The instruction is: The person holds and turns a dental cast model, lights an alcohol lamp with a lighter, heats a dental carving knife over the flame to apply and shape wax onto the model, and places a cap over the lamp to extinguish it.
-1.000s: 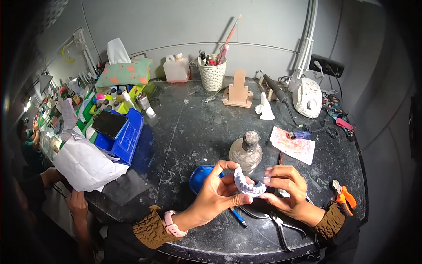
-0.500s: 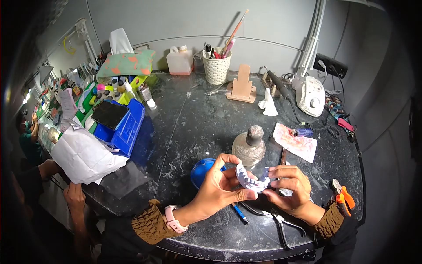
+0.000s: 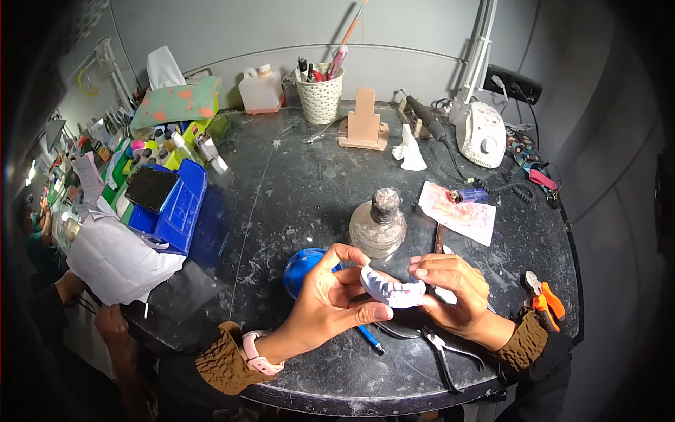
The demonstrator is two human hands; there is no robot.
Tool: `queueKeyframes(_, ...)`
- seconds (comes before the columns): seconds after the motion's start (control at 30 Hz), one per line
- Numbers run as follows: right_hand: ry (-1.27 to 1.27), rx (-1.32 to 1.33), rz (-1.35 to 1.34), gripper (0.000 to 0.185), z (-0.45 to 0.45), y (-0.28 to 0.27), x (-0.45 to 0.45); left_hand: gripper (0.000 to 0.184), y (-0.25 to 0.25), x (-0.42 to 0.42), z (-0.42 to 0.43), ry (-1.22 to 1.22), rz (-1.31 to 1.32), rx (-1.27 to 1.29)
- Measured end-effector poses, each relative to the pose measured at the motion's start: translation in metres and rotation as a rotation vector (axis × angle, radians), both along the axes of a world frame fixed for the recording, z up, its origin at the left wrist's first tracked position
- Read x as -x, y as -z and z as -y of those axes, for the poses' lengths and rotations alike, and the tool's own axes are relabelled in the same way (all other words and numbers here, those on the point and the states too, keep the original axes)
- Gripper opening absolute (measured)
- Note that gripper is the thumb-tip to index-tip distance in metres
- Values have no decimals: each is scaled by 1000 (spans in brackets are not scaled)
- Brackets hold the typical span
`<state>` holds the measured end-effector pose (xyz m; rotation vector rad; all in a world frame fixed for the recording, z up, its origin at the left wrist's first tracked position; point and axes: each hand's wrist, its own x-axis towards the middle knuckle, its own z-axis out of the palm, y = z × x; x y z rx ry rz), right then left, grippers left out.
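Note:
A white plaster dental cast [image 3: 395, 294] with a row of teeth is held up over the near part of the bench. My left hand [image 3: 337, 292] grips its left end between thumb and fingers. At the right end, my right hand [image 3: 457, 288] has its thumb against the cast, with its fingers bent above it. Below my hands lie a blue pen [image 3: 371, 340] and metal pliers [image 3: 441, 352]. Partly behind my left hand is a blue bowl [image 3: 299, 267]. A capped glass bottle [image 3: 380, 231] stands just beyond the cast.
Orange-handled cutters [image 3: 547, 306] lie at right. Farther back are a red-stained paper [image 3: 464, 221], a phone stand [image 3: 363, 126], a pen cup [image 3: 320, 102] and a white control box [image 3: 481, 137]. Blue bins [image 3: 184, 211] stand left, near another person's hand [image 3: 111, 323].
The cast has tilted between my hands, so its right side shows more broadly. My right fingers have shifted around its right end. The camera view has moved slightly; bench items stay put.

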<state>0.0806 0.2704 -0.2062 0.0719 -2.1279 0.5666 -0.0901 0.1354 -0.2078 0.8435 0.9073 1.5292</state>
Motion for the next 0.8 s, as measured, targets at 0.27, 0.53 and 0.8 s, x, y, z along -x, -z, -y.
queueKeyframes(0.27,17,7,-16,37,1,-4,-3,50,1,-3,3,13,21,32)
queueKeyframes(0.53,-3,5,-7,36,1,-3,-2,68,-4,-5,1,-47,46,-40)
queueKeyframes(0.8,-4,16,-12,34,1,-2,0,74,-6,-8,1,-104,23,-66)
